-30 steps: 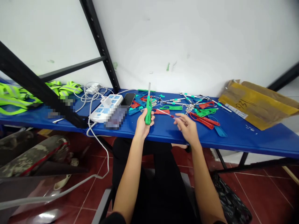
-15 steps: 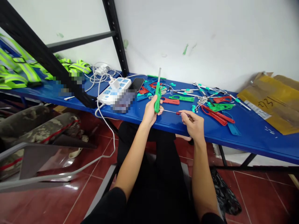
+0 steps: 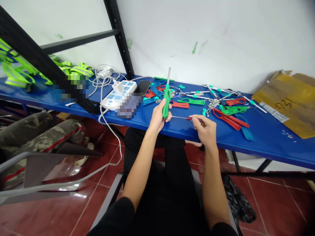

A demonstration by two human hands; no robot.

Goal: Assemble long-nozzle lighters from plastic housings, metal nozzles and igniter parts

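My left hand (image 3: 157,115) is closed around a green long-necked lighter (image 3: 166,104), its metal tube pointing up. In my right hand (image 3: 206,128) is a screwdriver (image 3: 189,118) with a red handle, gripped near the front of the handle. Its thin shaft runs level to the left, and the tip meets the lower end of the green lighter body. The fingers of my right hand hide most of the handle. Behind my hands lie a red casing half (image 3: 180,105) and a green casing half (image 3: 194,101).
The blue table (image 3: 270,144) bears several metal tubes with wires, red casings (image 3: 227,118) and blue casings at the right. A torn cardboard box (image 3: 287,101) sits far right. A white power strip (image 3: 110,101), a phone (image 3: 143,88) and a black shelf post (image 3: 120,42) stand left.
The view has shifted slightly. Both hands keep their hold, and the screwdriver tip stays at the lighter's lower end.
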